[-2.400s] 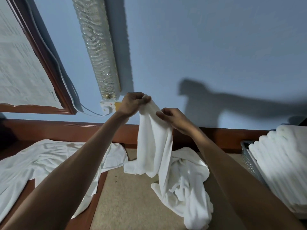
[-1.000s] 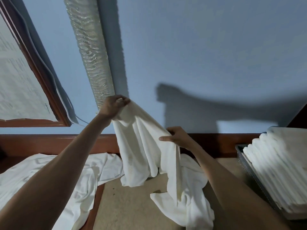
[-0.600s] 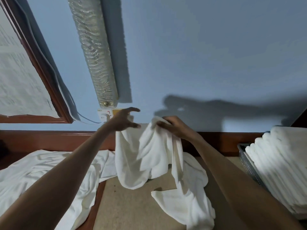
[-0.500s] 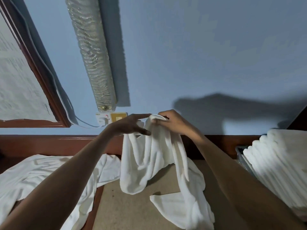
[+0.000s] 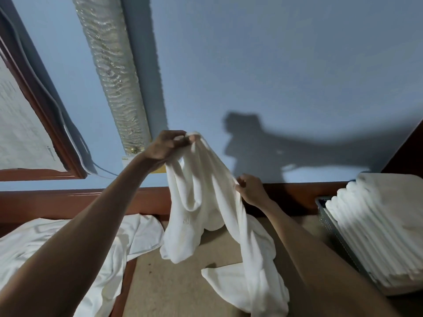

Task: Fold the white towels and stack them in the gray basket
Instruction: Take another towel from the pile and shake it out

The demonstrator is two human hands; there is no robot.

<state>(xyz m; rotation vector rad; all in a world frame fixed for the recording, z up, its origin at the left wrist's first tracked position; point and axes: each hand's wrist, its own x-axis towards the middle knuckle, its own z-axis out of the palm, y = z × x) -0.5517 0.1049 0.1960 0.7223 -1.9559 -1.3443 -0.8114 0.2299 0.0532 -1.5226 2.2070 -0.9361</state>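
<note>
White towel [image 5: 201, 202] hangs unfolded in front of the blue wall, its lower end trailing onto the tan tabletop [image 5: 174, 289]. The left hand [image 5: 169, 145] holds it high, grip clamped on the top edge with thumb and fingertips pinched around the cloth, so the fabric's own weight can pull out the bunching. The right hand [image 5: 250, 191] sits lower and to the right, its grip closed on the side edge where the cloth drapes down. From that placement, it seems to be feeling along the hem for the next corner, so the towel can be stretched flat before a first fold. The cloth between the hands sags in loose pockets, so no fold looks begun yet. At the right edge of the tabletop the gray basket [image 5: 327, 216] carries a tall stack of folded towels [image 5: 377, 229], close by the right arm, which makes for a short carry once this one is folded. A heap of loose white cloth [image 5: 68, 243] lies at the left, apparently waiting its turn.
</note>
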